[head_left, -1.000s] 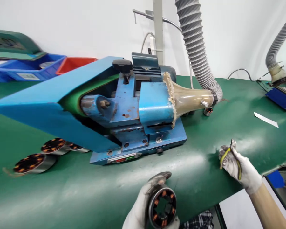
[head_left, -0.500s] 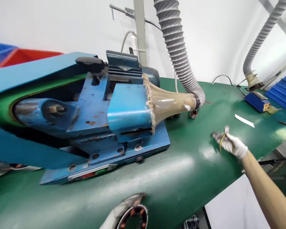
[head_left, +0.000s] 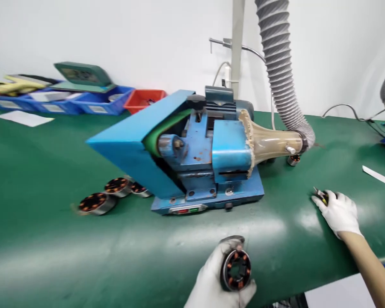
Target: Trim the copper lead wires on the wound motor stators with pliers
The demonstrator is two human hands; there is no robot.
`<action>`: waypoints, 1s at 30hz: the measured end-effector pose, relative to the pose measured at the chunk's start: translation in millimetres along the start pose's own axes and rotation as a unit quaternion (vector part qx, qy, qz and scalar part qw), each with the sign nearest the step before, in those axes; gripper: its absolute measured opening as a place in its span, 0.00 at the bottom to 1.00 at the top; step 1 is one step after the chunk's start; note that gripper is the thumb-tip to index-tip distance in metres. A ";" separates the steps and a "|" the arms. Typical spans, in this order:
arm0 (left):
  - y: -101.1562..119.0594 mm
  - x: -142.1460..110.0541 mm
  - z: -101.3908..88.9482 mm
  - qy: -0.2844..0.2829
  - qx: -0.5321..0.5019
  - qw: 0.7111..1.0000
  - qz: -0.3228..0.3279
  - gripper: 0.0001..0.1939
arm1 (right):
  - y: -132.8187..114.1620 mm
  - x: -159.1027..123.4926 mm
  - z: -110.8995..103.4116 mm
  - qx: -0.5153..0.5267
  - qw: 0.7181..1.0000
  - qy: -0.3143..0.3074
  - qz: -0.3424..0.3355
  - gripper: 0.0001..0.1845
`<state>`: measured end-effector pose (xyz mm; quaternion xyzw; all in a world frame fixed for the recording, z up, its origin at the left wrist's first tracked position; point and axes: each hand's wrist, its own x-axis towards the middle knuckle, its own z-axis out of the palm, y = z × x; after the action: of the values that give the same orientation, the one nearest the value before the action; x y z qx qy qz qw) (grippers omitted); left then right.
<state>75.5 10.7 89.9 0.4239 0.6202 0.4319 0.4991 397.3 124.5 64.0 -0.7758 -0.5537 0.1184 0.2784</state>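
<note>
My left hand (head_left: 211, 282), in a white glove, is closed around a round motor stator (head_left: 235, 269) with copper windings, held just above the near edge of the green table (head_left: 51, 239). My right hand (head_left: 338, 212), also gloved, rests palm down on the table at the right. It covers small yellow-handled cutters (head_left: 321, 196), whose tip sticks out past the fingers. A blue belt sander (head_left: 192, 158) stands in the middle of the table, between and beyond both hands.
A grey ribbed hose (head_left: 282, 72) joins the sander's beige funnel (head_left: 272, 141). Three more stators (head_left: 96, 202) lie left of the sander, another (head_left: 293, 159) under the funnel. Blue bins (head_left: 93, 105) and a red bin (head_left: 144, 99) line the back left. A white strip (head_left: 380, 176) lies far right.
My right hand has lowered the cutters from a raised hold down onto the table. The view swung left and back, and the left hand with the stator came further into view.
</note>
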 end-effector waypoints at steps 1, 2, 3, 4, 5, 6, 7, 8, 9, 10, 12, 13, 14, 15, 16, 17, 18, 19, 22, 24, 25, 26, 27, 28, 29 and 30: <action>-1.7 -0.2 0.6 -0.006 -0.021 1.000 0.001 0.22 | -10.8 -18.0 5.9 0.001 1.000 -0.012 -0.028 0.24; -3.5 -0.1 1.7 -0.005 -0.045 0.999 0.003 0.22 | -23.3 -39.3 12.0 0.013 0.998 -0.033 -0.060 0.26; -5.1 0.4 3.1 0.000 -0.076 0.997 0.002 0.23 | -36.8 -63.5 18.7 0.030 0.993 -0.063 -0.096 0.27; -6.4 1.4 4.8 -0.002 -0.118 0.993 -0.010 0.25 | -50.8 -89.5 26.2 0.085 0.976 -0.128 -0.157 0.27; -7.1 2.9 6.5 -0.011 -0.166 0.986 -0.031 0.26 | -64.6 -115.5 34.5 0.142 0.955 -0.176 -0.193 0.28; -7.0 4.8 8.2 -0.028 -0.210 0.976 -0.057 0.26 | -77.4 -139.6 43.1 0.213 0.941 -0.162 -0.206 0.28; -6.0 6.7 9.4 -0.050 -0.247 0.964 -0.084 0.24 | -88.8 -160.2 51.6 0.272 0.931 -0.133 -0.205 0.28; -4.0 8.7 10.0 -0.076 -0.275 0.952 -0.109 0.21 | -98.3 -176.0 59.3 0.283 0.927 -0.133 -0.207 0.29; -1.2 10.5 10.0 -0.099 -0.291 0.943 -0.126 0.18 | -106.0 -186.7 65.8 0.301 0.925 -0.114 -0.203 0.31; 2.3 11.8 9.2 -0.116 -0.297 0.938 -0.136 0.16 | -112.1 -192.9 70.6 0.308 0.925 -0.098 -0.200 0.32; 11.0 13.1 6.2 -0.145 -0.306 0.930 -0.141 0.17 | -120.6 -195.9 75.2 0.321 0.923 -0.070 -0.201 0.33; 15.7 13.0 4.4 -0.161 -0.308 0.928 -0.138 0.17 | -124.0 -195.0 75.4 0.326 0.922 -0.052 -0.203 0.32; 20.2 12.5 2.9 -0.173 -0.306 0.927 -0.130 0.17 | -127.4 -193.7 74.6 0.326 0.922 -0.030 -0.206 0.29; 24.5 11.7 1.8 -0.183 -0.304 0.928 -0.117 0.16 | -130.7 -192.6 73.2 0.322 0.923 -0.004 -0.211 0.25; 28.2 10.9 1.1 -0.184 -0.305 0.929 -0.102 0.15 | -134.1 -191.6 71.5 0.318 0.923 0.023 -0.215 0.21; 31.3 10.2 0.6 -0.177 -0.311 0.930 -0.085 0.14 | -137.2 -190.6 69.7 0.313 0.923 0.051 -0.217 0.19; 33.7 9.9 0.0 -0.163 -0.323 0.930 -0.067 0.14 | -139.8 -189.3 68.0 0.310 0.923 0.078 -0.215 0.18; 35.5 10.1 -1.0 -0.143 -0.337 0.929 -0.050 0.15 | -141.5 -187.6 66.3 0.307 0.923 0.100 -0.211 0.18; 38.0 14.4 -7.5 -0.044 -0.354 0.934 0.000 0.16 | -141.4 -180.3 62.4 0.299 0.925 0.141 -0.186 0.23; 39.2 19.2 -11.2 -0.001 -0.317 0.948 -0.001 0.11 | -139.2 -176.4 61.0 0.292 0.926 0.156 -0.180 0.25; 40.0 21.3 -11.4 -0.005 -0.292 0.956 -0.020 0.10 | -138.4 -175.5 60.7 0.289 0.926 0.161 -0.182 0.24; 40.9 22.8 -10.4 -0.020 -0.266 0.963 -0.045 0.11 | -138.2 -175.3 60.7 0.286 0.925 0.169 -0.185 0.24; 41.9 23.7 -8.3 -0.035 -0.244 0.967 -0.067 0.10 | -138.7 -175.8 60.8 0.281 0.924 0.177 -0.190 0.23; 42.8 23.8 -5.6 -0.043 -0.228 0.969 -0.079 0.08 | -139.6 -176.5 61.0 0.276 0.923 0.186 -0.194 0.22; 43.6 23.3 -2.8 -0.035 -0.218 0.972 -0.078 0.05 | -140.7 -177.4 61.2 0.273 0.921 0.194 -0.198 0.22; 44.3 22.4 -0.6 -0.015 -0.214 0.974 -0.067 0.03 | -141.9 -178.0 61.1 0.272 0.919 0.201 -0.201 0.22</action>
<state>75.9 43.9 126.8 0.2712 0.5329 0.5132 0.6157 190.8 11.1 71.8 -0.5498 -0.5771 0.0477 0.6020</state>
